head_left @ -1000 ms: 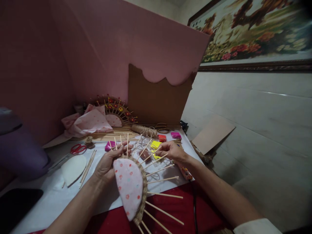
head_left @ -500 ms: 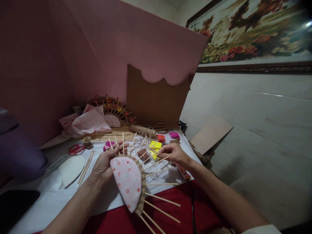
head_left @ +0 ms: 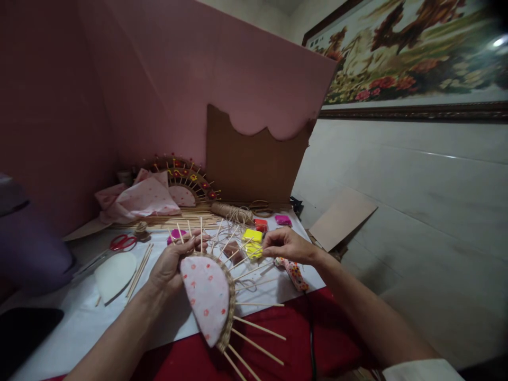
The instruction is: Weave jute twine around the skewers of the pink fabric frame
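My left hand (head_left: 174, 262) is closed on the upper left edge of a fan-shaped craft piece (head_left: 206, 296). Its half-round face is pale pink cloth with small red flowers. A woven twine border (head_left: 231, 301) runs along the curved edge, with several thin wooden sticks (head_left: 260, 328) fanning outward from it. My right hand (head_left: 288, 245) is pinched close to the tips of the right-hand sticks; whatever lies between its fingertips is too small to make out. Loose twine (head_left: 248, 286) shows behind the sticks.
Yellow clay packets (head_left: 253, 243), a twine roll (head_left: 232, 211) and a flower-patterned glue gun (head_left: 293, 274) lie beyond my hands. Red scissors (head_left: 123, 242) and a white half-round piece (head_left: 115, 276) are left. A decorated fan (head_left: 190, 180) and cardboard (head_left: 254, 159) stand behind.
My right hand has shifted slightly right, away from the stick tips, and more of the glue gun shows. The fan-shaped piece has tilted slightly in my left hand.
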The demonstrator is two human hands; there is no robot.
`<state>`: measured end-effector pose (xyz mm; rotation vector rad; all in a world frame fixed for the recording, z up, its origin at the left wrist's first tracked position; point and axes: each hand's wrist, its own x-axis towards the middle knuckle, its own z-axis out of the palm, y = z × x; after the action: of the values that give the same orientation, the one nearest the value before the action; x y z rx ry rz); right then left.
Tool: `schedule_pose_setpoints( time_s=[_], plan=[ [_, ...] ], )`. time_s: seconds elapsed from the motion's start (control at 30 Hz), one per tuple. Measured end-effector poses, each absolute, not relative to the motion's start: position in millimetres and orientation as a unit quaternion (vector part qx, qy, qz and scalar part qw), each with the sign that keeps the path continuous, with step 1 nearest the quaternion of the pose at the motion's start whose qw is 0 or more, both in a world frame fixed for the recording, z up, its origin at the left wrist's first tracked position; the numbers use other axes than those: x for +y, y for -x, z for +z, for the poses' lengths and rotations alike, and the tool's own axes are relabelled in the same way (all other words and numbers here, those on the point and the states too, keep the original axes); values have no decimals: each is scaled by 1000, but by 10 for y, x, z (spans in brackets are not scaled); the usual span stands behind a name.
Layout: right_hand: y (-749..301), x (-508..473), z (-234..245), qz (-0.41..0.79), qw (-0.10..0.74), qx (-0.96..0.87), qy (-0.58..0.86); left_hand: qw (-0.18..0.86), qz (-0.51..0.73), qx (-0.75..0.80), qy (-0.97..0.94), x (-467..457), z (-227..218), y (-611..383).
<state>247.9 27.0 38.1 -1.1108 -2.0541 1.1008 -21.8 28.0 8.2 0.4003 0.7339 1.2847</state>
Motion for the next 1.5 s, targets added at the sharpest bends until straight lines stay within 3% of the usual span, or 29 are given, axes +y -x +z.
schedule_pose_setpoints(
  time_s=[0.93,1.03,1.3,1.5],
  plan=[
    [-2490,102,257,288,343,-799,400,698,613,333,-164,331,-3,268],
    [-2527,115,242,315,359,-766,430,694,618,331,-164,336,-6,289],
    [-2501,185,95,520,362,-639,437,706,625,306,-130,301,94,262],
    [-2403,226,-19,549,324,-642,426,705,630,305,-113,304,107,257]
  ],
)
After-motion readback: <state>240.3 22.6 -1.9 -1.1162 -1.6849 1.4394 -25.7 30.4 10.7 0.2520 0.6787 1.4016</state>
